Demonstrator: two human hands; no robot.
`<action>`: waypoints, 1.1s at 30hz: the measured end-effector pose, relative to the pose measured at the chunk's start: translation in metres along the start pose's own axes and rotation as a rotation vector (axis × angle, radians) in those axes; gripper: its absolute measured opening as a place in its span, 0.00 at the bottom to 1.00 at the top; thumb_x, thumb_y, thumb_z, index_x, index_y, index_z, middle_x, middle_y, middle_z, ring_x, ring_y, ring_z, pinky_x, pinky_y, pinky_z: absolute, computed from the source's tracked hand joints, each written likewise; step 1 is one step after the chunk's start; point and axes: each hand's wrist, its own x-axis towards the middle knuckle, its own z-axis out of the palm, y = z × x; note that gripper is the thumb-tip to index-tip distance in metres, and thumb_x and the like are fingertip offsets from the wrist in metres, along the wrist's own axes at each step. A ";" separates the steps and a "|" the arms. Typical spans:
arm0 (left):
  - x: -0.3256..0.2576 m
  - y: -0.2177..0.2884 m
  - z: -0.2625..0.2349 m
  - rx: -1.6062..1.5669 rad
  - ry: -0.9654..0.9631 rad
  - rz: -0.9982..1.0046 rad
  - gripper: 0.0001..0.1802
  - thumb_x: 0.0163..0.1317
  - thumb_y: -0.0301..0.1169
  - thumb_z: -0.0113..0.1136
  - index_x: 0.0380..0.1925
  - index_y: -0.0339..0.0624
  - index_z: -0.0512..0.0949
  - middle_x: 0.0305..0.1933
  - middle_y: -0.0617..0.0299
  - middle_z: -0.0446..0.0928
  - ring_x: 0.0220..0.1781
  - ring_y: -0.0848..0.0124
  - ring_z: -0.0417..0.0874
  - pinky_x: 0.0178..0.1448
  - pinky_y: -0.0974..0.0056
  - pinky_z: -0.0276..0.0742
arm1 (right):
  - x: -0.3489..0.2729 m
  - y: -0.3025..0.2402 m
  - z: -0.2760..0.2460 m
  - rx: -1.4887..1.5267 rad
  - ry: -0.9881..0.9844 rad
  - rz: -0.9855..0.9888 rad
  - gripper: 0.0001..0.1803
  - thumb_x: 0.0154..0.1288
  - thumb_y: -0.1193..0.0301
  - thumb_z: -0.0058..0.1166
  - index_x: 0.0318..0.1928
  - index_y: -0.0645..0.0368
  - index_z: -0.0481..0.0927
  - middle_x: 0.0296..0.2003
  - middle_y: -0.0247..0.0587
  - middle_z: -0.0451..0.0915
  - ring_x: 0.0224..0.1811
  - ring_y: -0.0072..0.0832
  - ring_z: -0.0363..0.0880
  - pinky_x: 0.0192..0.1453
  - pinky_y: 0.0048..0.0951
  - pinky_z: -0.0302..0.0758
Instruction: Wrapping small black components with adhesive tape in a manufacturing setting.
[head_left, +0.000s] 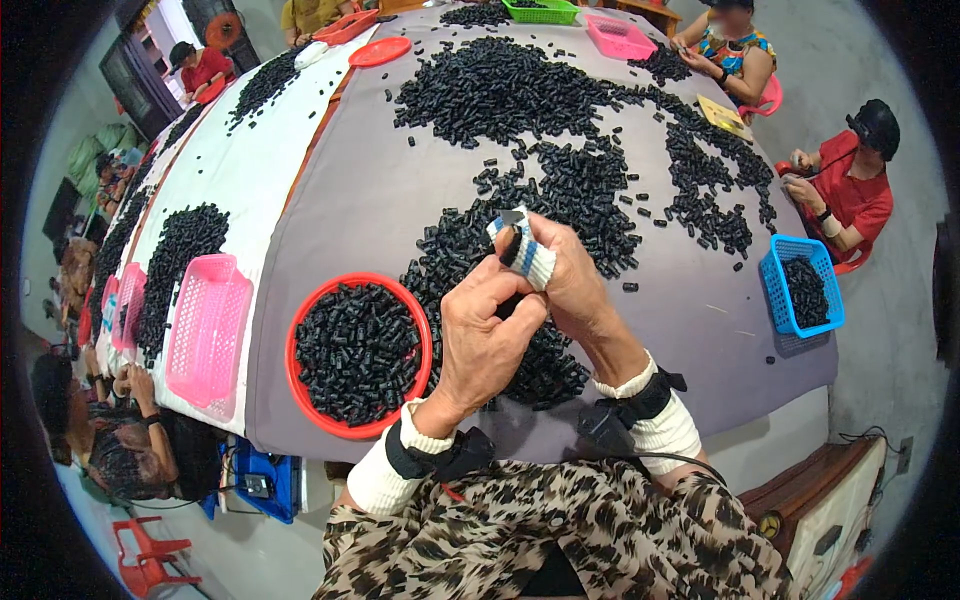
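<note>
Above the heaped table, my two hands meet at the middle of the view. My left hand is closed, its fingertips pinching a small black cylindrical piece. My right hand is curled shut against it, with a white cloth wrap with blue stripes about its fingers. A flat dark-grey tip sticks out past the wrap; what it belongs to is hidden. Beneath and beyond my hands spreads a pile of similar black pieces. To the left, a round red basket is full of them.
Grey cloth covers the table. A blue basket holding black pieces stands at the right edge, a pink basket at the left. Another large heap lies farther back. Several people sit around, one in red at the right.
</note>
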 end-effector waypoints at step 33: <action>0.001 -0.039 -0.017 -1.094 0.118 -0.558 0.17 0.59 0.21 0.51 0.50 0.33 0.68 0.43 0.58 0.74 0.41 0.73 0.76 0.45 0.71 0.73 | -0.019 0.027 0.001 -0.200 0.111 -0.030 0.12 0.55 0.71 0.58 0.37 0.66 0.77 0.23 0.31 0.77 0.24 0.14 0.69 0.27 0.20 0.68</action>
